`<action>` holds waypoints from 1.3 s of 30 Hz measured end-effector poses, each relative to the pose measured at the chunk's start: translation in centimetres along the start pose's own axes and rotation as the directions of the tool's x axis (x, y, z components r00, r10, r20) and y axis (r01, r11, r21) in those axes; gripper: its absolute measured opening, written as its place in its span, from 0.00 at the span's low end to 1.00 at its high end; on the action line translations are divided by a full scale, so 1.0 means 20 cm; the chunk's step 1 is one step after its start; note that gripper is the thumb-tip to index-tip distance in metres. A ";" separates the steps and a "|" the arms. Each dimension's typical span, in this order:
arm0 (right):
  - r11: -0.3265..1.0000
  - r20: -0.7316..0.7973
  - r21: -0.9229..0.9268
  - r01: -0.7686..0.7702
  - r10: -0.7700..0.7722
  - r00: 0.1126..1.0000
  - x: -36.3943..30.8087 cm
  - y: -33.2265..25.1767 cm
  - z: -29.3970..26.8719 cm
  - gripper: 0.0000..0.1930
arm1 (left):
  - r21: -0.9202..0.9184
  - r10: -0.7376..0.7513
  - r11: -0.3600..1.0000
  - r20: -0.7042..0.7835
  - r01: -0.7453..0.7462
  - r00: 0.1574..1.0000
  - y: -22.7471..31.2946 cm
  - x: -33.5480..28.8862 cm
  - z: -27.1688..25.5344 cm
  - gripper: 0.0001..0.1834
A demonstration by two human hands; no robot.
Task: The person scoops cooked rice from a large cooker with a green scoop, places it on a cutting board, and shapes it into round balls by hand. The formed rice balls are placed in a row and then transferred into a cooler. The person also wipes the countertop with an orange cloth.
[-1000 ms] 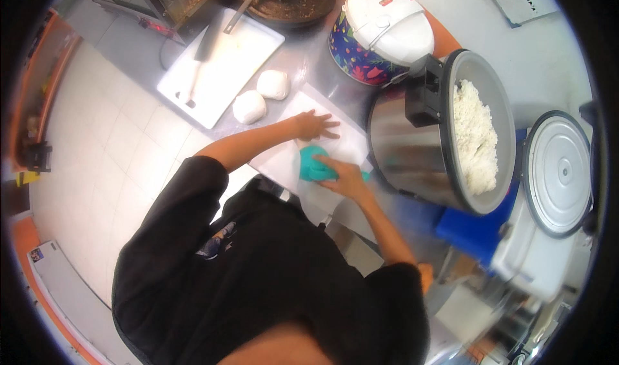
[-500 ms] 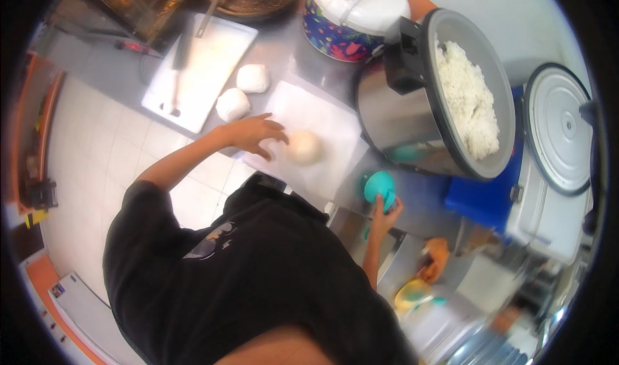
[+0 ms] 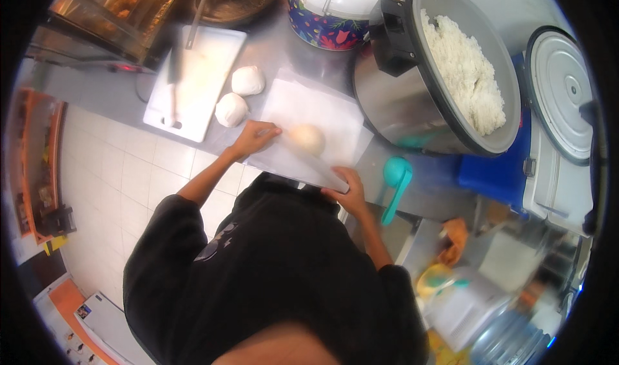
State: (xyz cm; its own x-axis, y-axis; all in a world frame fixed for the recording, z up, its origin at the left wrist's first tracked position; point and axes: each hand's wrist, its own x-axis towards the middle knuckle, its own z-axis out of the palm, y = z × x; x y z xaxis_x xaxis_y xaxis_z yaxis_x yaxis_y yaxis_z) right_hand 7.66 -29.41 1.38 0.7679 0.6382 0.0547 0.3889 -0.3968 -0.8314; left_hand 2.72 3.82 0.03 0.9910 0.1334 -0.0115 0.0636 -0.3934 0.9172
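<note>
A round mound of rice [image 3: 307, 138] sits on white wrapping paper [image 3: 335, 104] on the metal counter. My left hand [image 3: 256, 138] pinches the paper's near edge at its left corner. Farther right along that edge, my right hand [image 3: 348, 189] grips the sheet too. Between them the paper's near side is raised in a fold beside the mound. A turquoise scoop [image 3: 396, 177] lies to the right of my right hand, its handle toward me. Beyond my left hand stand two white wrapped bundles, one nearer [image 3: 231, 110] and one farther [image 3: 248, 80].
At the right, a large steel rice cooker [image 3: 393, 100] stands tilted in view, full of rice. Behind is a flowered pot with a white lid [image 3: 335, 26]. A white cutting board [image 3: 206, 62] bears a knife [image 3: 173, 75] and a slotted spatula [image 3: 200, 10]. A round lid [image 3: 561, 88] rests far right.
My right hand has let go of the turquoise scoop, now on the counter, and moved left to the paper. My left hand has closed on the paper edge, which has been raised.
</note>
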 end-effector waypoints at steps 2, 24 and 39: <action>0.955 -0.091 0.233 -0.185 0.211 0.973 0.03 0.03 0.08 0.18 | -0.024 0.026 0.999 -0.071 -0.028 0.997 0.01 0.01 0.03 0.11; 0.903 0.131 -0.423 -0.076 0.144 0.981 0.87 0.10 0.08 0.26 | 0.550 0.215 0.822 -0.064 -0.145 0.975 0.23 0.00 0.25 0.39; 0.967 0.484 -0.243 -0.080 0.192 0.854 0.69 -0.13 0.11 0.13 | 0.675 0.250 0.715 -0.001 -0.184 0.968 0.29 0.02 0.28 0.40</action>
State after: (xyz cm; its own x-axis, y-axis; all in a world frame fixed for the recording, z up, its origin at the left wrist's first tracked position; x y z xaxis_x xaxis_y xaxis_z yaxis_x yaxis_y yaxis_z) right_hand 16.22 -18.11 3.05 0.4844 0.7878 -0.3805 0.4387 -0.5950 -0.6734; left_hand 4.22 -3.40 3.11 0.9754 0.0316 0.2183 -0.0572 -0.9196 0.3888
